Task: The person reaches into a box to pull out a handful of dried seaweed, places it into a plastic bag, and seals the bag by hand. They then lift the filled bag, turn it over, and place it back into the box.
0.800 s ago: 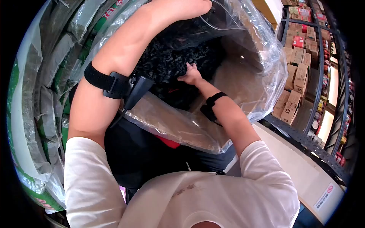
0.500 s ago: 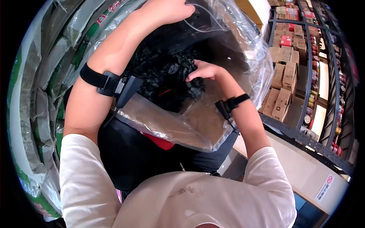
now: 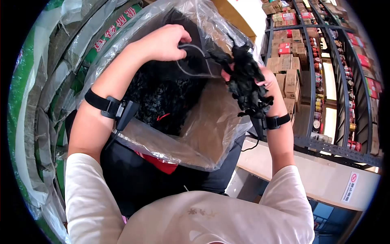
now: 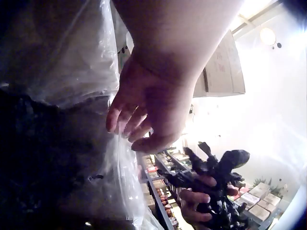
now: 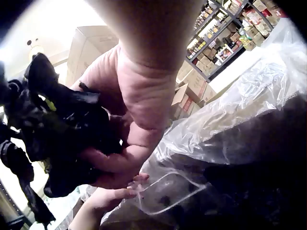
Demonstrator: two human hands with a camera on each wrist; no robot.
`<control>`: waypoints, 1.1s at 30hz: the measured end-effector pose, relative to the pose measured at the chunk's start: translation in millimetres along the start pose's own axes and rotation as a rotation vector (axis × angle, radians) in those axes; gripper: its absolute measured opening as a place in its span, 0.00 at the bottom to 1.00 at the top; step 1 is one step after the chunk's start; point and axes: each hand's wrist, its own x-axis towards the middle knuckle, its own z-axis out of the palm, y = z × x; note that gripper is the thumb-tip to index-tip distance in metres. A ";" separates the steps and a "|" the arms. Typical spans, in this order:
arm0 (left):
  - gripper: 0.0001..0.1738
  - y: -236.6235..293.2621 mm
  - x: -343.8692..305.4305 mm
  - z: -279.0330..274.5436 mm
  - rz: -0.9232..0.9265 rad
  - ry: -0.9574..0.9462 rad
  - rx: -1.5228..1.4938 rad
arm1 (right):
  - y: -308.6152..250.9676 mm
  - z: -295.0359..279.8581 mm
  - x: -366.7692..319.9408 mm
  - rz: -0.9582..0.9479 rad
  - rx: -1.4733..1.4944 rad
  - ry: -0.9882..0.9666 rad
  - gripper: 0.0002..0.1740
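My right hand (image 3: 266,77) grips a large clump of black, crinkled, leafy dried pieces (image 3: 245,81), lifted above the right edge of an opened cardboard box (image 3: 203,110). In the right wrist view, the fingers curl around the clump (image 5: 67,129), and ragged ends hang down. Over the far part of the box, my left hand (image 3: 162,42) pinches the rim of a clear plastic bag (image 3: 198,48); the left wrist view shows fingertips and thumb at the bag's edge (image 4: 122,158). More black pieces (image 3: 162,93) lie inside the box, with a small red strip (image 3: 162,117) among them.
Loose clear plastic liner (image 3: 231,130) drapes over the box walls. Stacked green and white sacks (image 3: 48,101) stand close on the left. Metal shelves (image 3: 313,81) with cartons and jars run along the right, above a pale counter front (image 3: 321,175).
My right hand has come up out of the box and moved right, now carrying the black clump. The left hand, with the bag rim, appears lower and further left in view.
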 end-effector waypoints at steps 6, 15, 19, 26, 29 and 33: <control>0.25 4.0 0.5 0.5 0.022 -0.058 -0.063 | 8.3 -1.4 35.7 0.326 -0.027 0.019 0.32; 0.26 2.4 -1.0 2.0 0.072 -0.109 -0.057 | -15.8 32.1 79.2 0.743 -0.510 0.304 0.47; 0.25 1.3 -0.3 0.7 0.071 -0.107 -0.053 | -31.8 46.8 88.2 0.770 -0.715 0.204 0.42; 0.22 0.9 1.1 -1.6 0.017 -0.104 0.003 | -50.6 55.8 64.4 0.329 -0.712 0.403 0.28; 0.22 2.9 1.3 -3.6 -0.046 -0.093 0.006 | -47.0 60.9 61.7 0.279 -0.930 0.572 0.29; 0.23 2.0 1.3 0.9 -0.036 -0.077 -0.009 | -30.0 67.9 69.8 0.140 -1.332 0.471 0.32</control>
